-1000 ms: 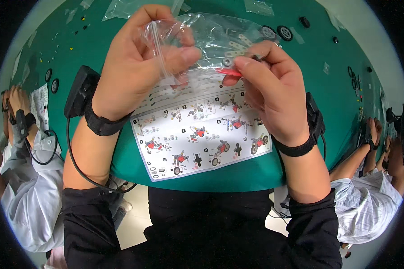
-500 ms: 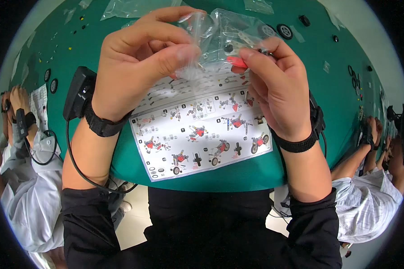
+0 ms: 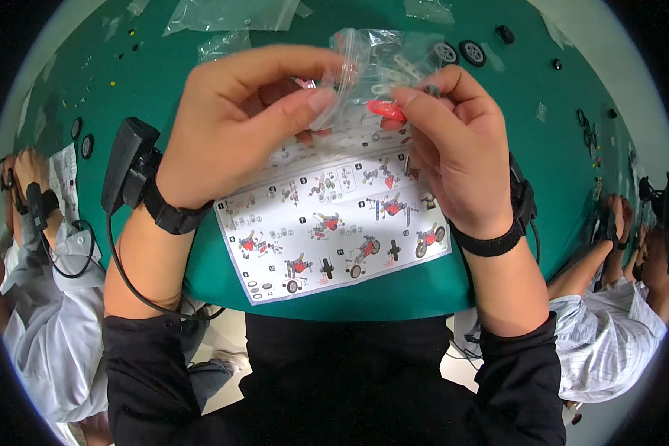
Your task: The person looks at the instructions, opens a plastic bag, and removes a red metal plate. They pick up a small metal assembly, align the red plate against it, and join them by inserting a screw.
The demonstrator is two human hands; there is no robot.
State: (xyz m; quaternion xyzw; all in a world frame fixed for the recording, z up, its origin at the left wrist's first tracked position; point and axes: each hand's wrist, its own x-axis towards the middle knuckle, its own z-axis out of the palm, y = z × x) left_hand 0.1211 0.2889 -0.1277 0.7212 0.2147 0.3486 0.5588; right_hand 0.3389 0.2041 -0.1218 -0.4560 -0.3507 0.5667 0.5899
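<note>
Gripping a clear bag point(image 3: 394, 61) between both hands, raised over the far part of a printed instruction sheet point(image 3: 334, 215) on the green worktop point(image 3: 565, 163). Pinching at the zip edge with the left hand point(image 3: 238, 123), thumb and forefinger drawn narrow; slightly blurred at the fingertips. Probably held there to control the bag's mouth; cannot tell whether parted or sealed.

Closed on the right side of the bag with the right hand point(image 3: 457, 123), thumb pressed toward curled fingers, apparently to steady the bag against the left hand's pull. Showing a glossy red part point(image 3: 386, 111) at the right thumb tip; cannot tell whether under the film or outside it. Can make out pale perforated strips point(image 3: 403, 70) inside the bag, bunched toward the right, perhaps by that same hold.

Laid flat near the worktop's near edge, pictures up: the sheet, presumably for reading with both hands busy. Noted just beyond the right hand: two grey-hubbed wheels point(image 3: 472, 52), side by side, likely clear of the working space. Noted also at far left: a flat clear packet point(image 3: 230, 13). Strapped at the left wrist: a black box point(image 3: 130, 160), seemingly placed to leave palm and fingers free.
</note>
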